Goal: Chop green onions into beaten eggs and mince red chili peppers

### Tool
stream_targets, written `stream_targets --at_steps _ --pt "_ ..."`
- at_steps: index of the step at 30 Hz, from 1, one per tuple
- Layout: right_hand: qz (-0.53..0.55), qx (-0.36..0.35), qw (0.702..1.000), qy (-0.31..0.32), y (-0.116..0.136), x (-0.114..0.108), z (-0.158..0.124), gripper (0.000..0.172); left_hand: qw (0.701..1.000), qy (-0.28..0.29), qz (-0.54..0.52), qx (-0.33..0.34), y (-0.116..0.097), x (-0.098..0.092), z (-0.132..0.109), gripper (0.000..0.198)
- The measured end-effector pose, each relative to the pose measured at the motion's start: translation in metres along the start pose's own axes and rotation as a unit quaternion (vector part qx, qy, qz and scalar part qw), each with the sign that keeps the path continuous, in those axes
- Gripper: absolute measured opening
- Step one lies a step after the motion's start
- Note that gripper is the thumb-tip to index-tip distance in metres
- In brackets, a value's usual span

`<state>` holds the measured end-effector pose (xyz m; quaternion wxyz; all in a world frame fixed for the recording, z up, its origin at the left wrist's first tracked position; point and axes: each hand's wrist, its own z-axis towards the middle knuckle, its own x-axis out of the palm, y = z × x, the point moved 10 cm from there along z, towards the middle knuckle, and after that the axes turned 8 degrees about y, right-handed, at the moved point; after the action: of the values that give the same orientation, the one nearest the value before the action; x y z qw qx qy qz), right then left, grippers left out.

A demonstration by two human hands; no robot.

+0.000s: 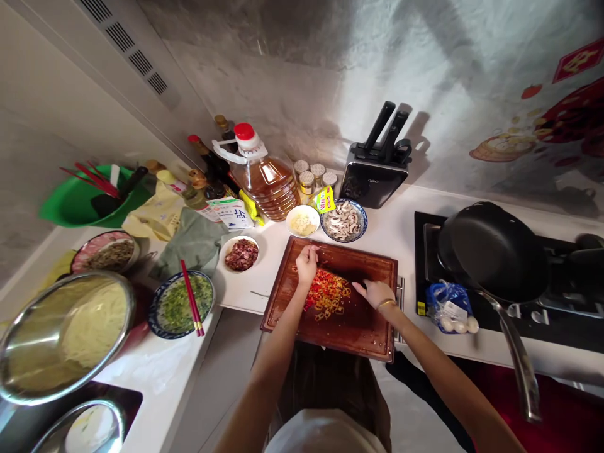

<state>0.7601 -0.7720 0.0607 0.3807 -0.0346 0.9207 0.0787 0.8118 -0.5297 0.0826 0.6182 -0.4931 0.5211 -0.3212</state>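
On the brown cutting board (346, 336), chopped red and yellow-green peppers (329, 292) lie in a loose pile. My left hand (307, 264) is at the pile's upper left, its fingers pressed together; whatever they hold, if anything, is too small to name. To the right of the pile, my right hand (376, 294) is low over the board with its fingers curled and its thumb pointing left. A thin dark edge runs from the pile towards this hand, but I cannot make out what it is. A bracelet circles the right wrist.
Behind the board are minced garlic (302, 222), sliced mushrooms (344, 221), a knife block (374, 176) and an oil jug (268, 182). Meat (241, 254), greens (182, 302) with red chopsticks, and a steel bowl (126, 327) stand left. A black pan (493, 251) is right.
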Motion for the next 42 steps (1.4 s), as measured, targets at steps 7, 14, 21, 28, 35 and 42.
stream_targets --at_steps 7,14,21,28,35,42 --pt "0.021 -0.003 1.000 0.001 0.008 0.004 -0.005 0.074 0.999 0.009 -0.052 -0.004 0.015 -0.001 0.003 0.033" --pt "0.038 0.007 0.999 0.006 0.008 0.012 -0.012 0.077 0.997 0.025 -0.067 -0.010 0.017 0.005 0.006 0.033" --pt "0.058 0.034 0.998 0.008 0.011 0.023 -0.023 0.074 0.997 0.056 -0.045 -0.005 0.014 0.010 0.005 0.030" --pt "0.055 0.060 0.996 0.021 0.013 0.031 -0.036 0.067 0.995 0.079 -0.052 0.005 0.014 0.011 -0.003 0.030" --pt "0.040 0.060 0.997 0.013 0.012 0.035 -0.042 0.067 0.993 0.072 -0.094 -0.008 0.018 0.010 -0.016 0.031" --pt "0.033 0.036 0.999 -0.006 0.014 0.028 -0.055 0.071 0.992 0.055 -0.115 0.008 -0.009 -0.002 -0.018 0.032"
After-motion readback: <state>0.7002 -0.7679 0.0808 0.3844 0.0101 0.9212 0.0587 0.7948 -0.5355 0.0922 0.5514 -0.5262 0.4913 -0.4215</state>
